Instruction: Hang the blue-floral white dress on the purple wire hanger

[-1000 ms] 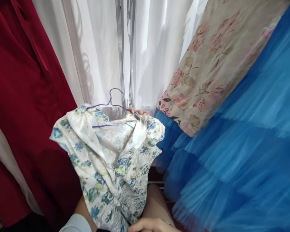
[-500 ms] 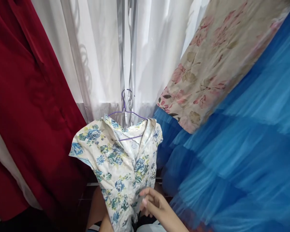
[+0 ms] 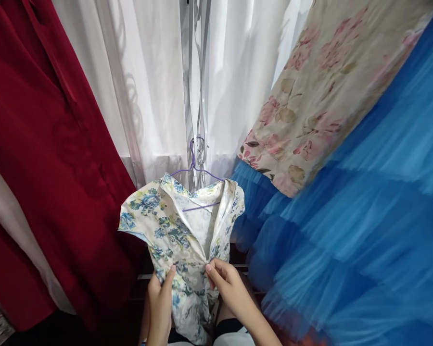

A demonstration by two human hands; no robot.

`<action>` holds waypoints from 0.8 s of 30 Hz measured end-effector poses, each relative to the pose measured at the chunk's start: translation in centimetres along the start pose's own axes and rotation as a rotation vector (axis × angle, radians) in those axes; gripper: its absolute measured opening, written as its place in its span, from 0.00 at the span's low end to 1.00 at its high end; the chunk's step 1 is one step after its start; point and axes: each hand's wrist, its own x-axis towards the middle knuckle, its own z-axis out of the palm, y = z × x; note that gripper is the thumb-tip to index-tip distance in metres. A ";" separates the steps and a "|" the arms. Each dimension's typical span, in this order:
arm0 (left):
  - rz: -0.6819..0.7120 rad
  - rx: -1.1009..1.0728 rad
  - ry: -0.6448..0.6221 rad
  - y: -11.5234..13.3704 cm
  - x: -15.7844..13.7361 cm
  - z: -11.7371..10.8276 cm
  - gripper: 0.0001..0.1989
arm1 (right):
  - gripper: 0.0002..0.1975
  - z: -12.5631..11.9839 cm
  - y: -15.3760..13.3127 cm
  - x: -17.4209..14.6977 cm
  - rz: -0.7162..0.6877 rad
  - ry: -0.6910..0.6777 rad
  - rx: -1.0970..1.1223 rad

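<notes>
A white blouse (image 3: 187, 230) with blue and green flowers hangs on a purple wire hanger (image 3: 193, 166). Its neckline gapes in a long V. My left hand (image 3: 160, 300) grips the blouse's left side, thumb on the front and fingers behind the cloth. At the lower point of the V, my right hand (image 3: 225, 283) pinches what looks like a zipper pull, mostly covered by thumb and forefinger. Below the hands the cloth falls in folds over my lap.
White curtains (image 3: 155, 96) with dangling ribbons (image 3: 198, 72) hang behind the hanger. Red cloth (image 3: 50, 144) fills the left. On the right hang a beige flowered garment (image 3: 310, 110) and layered blue tulle (image 3: 346, 240), close to my right arm.
My right hand has closed on the blouse's front opening, and the V now reaches lower. The left hand, mostly hidden before, has come up to grip the side. The view shifted slightly.
</notes>
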 end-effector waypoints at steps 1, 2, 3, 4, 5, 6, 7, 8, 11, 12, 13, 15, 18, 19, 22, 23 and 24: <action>0.088 0.008 0.098 -0.3 -0.1 0.2 0.25 | 0.22 -0.1 0.0 -0.2 0.009 0.014 0.029; 0.202 0.032 0.204 -0.6 -0.3 0.5 0.27 | 0.21 -0.1 -0.1 -0.4 0.022 0.028 0.060; 0.324 0.068 0.288 -0.7 -0.6 0.9 0.29 | 0.19 0.0 -0.2 -0.6 0.035 0.042 0.089; 0.425 0.113 0.313 -0.8 -1.0 1.4 0.30 | 0.17 0.3 -0.4 -0.7 0.046 0.049 0.112; 0.487 0.158 0.259 -0.8 -1.4 1.9 0.29 | 0.16 0.6 -0.7 -0.8 0.054 0.045 0.130; 0.502 0.195 0.135 -0.8 -1.7 2.4 0.28 | 0.14 0.9 -0.9 -0.8 0.060 0.031 0.146; 0.479 0.227 -0.010 -0.7 -2.0 3.0 0.25 | 0.14 1.3 -1.1 -0.8 0.065 0.013 0.162; 0.440 0.260 -0.134 -0.6 -2.2 3.5 0.20 | 0.14 1.6 -1.3 -0.7 0.072 -0.007 0.177; 0.378 0.348 -0.260 0.3 -2.2 4.3 0.02 | 0.15 1.8 -1.9 0.2 0.115 -0.041 0.239; 0.390 0.370 -0.264 0.6 -2.1 4.3 0.05 | 0.15 1.6 -2.3 0.8 0.134 -0.044 0.270; 0.403 0.388 -0.283 1.0 -2.0 4.2 0.07 | 0.15 1.2 -2.9 1.6 0.146 -0.046 0.307; 0.410 0.405 -0.347 1.8 -1.9 3.8 0.07 | 0.13 0.2 -5.0 3.9 0.127 -0.035 0.394; 0.383 0.436 -0.412 2.2 -2.0 3.3 0.07 | 0.10 -1.3 -9.7 8.3 -0.021 -0.003 0.462; 0.369 0.448 -0.430 2.1 -2.1 3.2 0.08 | 0.10 -1.6 -11.4 9.7 -0.072 0.012 0.477; 0.336 0.471 -0.483 1.2 -2.0 3.3 0.09 | 0.10 -1.8 -15.3 12.8 -0.172 0.057 0.499; 0.332 0.474 -0.491 0.9 -1.8 3.3 0.09 | 0.10 -1.6 -15.9 13.2 -0.188 0.065 0.498; 0.330 0.471 -0.495 0.8 -1.4 3.4 0.08 | 0.10 -1.3 -16.1 13.4 -0.199 0.072 0.491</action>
